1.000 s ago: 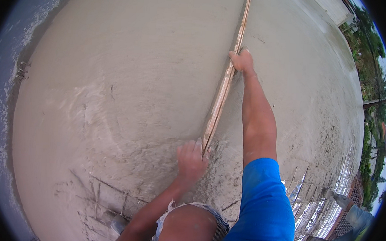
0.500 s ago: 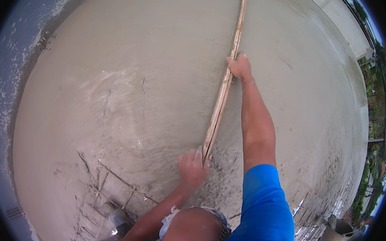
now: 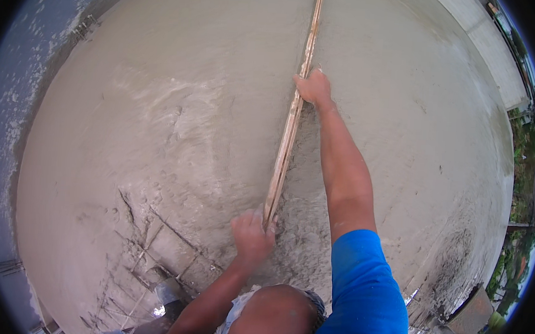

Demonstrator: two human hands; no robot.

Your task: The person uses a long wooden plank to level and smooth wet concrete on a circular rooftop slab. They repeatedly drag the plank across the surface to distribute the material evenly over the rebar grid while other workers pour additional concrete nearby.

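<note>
Both my hands grip a long, narrow wooden board (image 3: 288,134) lying on wet grey concrete (image 3: 159,130), running from near my body to the top of the view. My left hand (image 3: 252,236) is closed on its near end, low in the middle. My right hand (image 3: 314,84) holds it farther along, thumb over the top, my arm stretched forward. The concrete is rough beside the board and at the lower left, where steel bars (image 3: 171,234) show through it. A bare knee (image 3: 271,314) in torn cloth is at the bottom centre.
A mottled grey surface (image 3: 28,79) runs along the left edge, with short bars sticking out at its border. A pale concrete band (image 3: 483,42) borders the upper right, with greenery outside. At the lower right a tilted bucket (image 3: 470,311) is near part of another person.
The board and both my hands have shifted left. The bucket at the lower right has come into clearer view and tipped since half a second ago.
</note>
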